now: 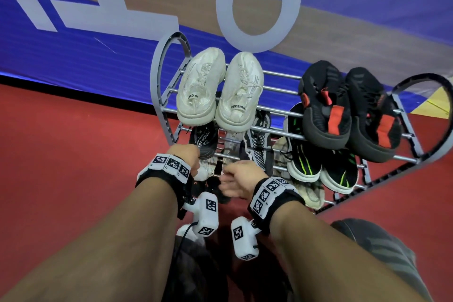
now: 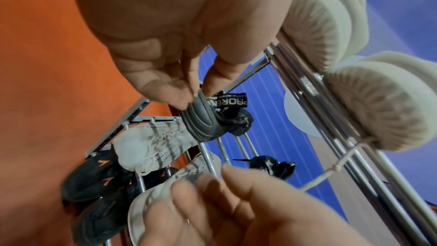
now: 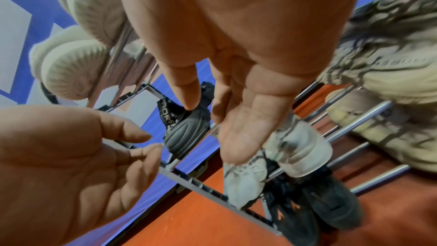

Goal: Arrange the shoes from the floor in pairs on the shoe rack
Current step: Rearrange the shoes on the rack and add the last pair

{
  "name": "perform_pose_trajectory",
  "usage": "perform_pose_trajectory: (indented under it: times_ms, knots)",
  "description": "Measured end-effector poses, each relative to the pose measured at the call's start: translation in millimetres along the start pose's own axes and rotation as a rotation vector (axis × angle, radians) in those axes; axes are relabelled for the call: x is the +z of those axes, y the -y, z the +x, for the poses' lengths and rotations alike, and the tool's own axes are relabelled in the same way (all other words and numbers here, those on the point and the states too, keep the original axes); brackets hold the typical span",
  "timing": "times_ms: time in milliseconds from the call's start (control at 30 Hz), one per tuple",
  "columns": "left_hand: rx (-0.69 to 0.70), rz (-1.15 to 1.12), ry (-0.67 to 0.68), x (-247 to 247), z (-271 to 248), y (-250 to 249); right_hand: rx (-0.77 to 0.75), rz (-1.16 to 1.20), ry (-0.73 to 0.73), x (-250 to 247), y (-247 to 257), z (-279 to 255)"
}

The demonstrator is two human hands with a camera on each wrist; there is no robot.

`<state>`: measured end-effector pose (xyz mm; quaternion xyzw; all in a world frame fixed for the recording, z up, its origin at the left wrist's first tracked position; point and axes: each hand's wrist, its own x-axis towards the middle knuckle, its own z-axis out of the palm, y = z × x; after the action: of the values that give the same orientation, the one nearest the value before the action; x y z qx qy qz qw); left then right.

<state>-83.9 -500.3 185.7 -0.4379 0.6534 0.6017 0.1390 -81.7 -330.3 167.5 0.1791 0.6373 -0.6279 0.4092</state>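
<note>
The metal shoe rack (image 1: 282,74) stands against a blue banner. A white pair (image 1: 201,86) and a black-and-red pair (image 1: 323,110) sit on its top tier. On the middle tier a black shoe (image 1: 204,140) lies at the left end, and my left hand (image 1: 188,157) pinches its grey heel (image 2: 203,119) with thumb and fingertips. My right hand (image 1: 235,179) hovers beside it with relaxed fingers and holds nothing. It is just above a light grey shoe (image 3: 300,152) on the tier below. A second light grey shoe (image 2: 151,147) lies next to that one.
A grey knit shoe (image 1: 257,144) and a black-and-green pair (image 1: 304,159) share the middle tier. Tan shoes (image 1: 311,193) lie lower right, and black shoes with orange marks (image 3: 326,205) are at the bottom. Red floor (image 1: 73,154) spreads to the left. My dark-clothed knee (image 1: 372,240) is at the lower right.
</note>
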Motion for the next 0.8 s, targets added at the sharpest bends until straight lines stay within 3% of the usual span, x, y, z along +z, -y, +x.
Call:
perform_pose_trajectory:
  times_ms: [100,233,333,500,633,800]
  knots:
    - [-0.023,0.018,0.122,19.8,-13.5,-3.8,0.134,-0.133,0.083,-28.0,-8.5,-23.0]
    - [0.030,0.104,0.213,50.0,-32.3,-7.4,0.160,-0.241,-0.106,-65.2,-15.4,-36.1]
    - [0.115,0.105,0.297,69.9,-27.1,-4.7,0.116,-0.191,-0.231,-83.8,-19.4,-32.5]
    - [0.130,0.143,0.446,85.5,-32.2,-4.7,0.073,0.010,-0.207,-89.7,-16.1,-20.6]
    - [0.114,0.241,0.463,86.1,-43.8,-8.6,0.031,0.155,-0.192,-83.0,-4.8,-11.9]
    - [0.092,0.296,0.375,83.2,-47.6,-14.2,-0.008,0.238,-0.243,-78.5,-3.9,-7.2]
